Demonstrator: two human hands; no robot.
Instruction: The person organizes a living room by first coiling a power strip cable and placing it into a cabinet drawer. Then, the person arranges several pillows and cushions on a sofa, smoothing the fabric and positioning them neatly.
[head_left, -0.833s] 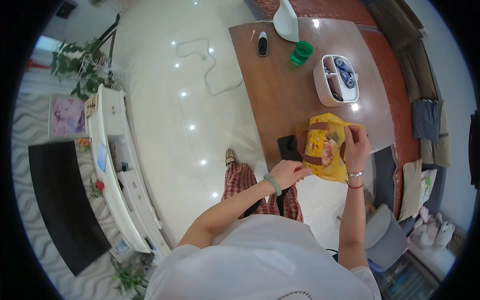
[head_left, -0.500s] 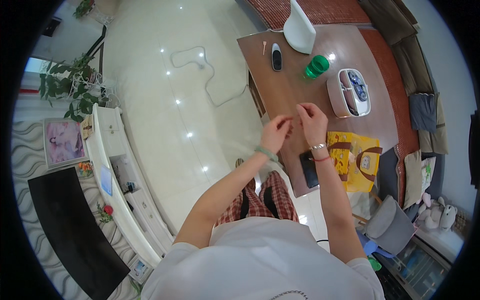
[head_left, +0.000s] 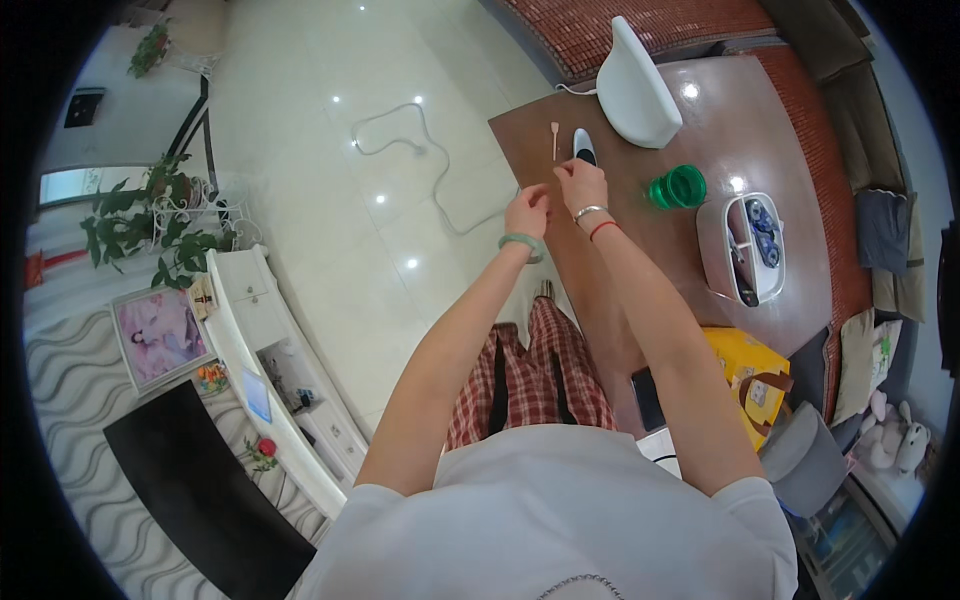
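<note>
Over the near left edge of the brown table [head_left: 590,255], my two hands are close together but apart. My left hand [head_left: 528,212], with a green bangle at the wrist, has its fingers curled in. My right hand [head_left: 582,185], wearing a silver bracelet and a red cord, is pinched; whatever either hand may hold is too small to make out. Just beyond the right fingertips lies a white-and-black oval handheld device [head_left: 584,145], partly covered by the hand. A thin pink stick [head_left: 555,140] with a wider end lies beside it.
On the table are a white curved panel with a cord [head_left: 640,95], a green cup [head_left: 680,187], a white divided caddy [head_left: 715,240], a black phone [head_left: 647,398] and a yellow bag [head_left: 745,375]. A pale cable [head_left: 437,185] crosses the floor; a white cabinet [head_left: 290,370] stands left.
Both hands have moved forward across the table, toward the oval device and the pink stick. The view has shifted, and the fingers stay curled and pinched.
</note>
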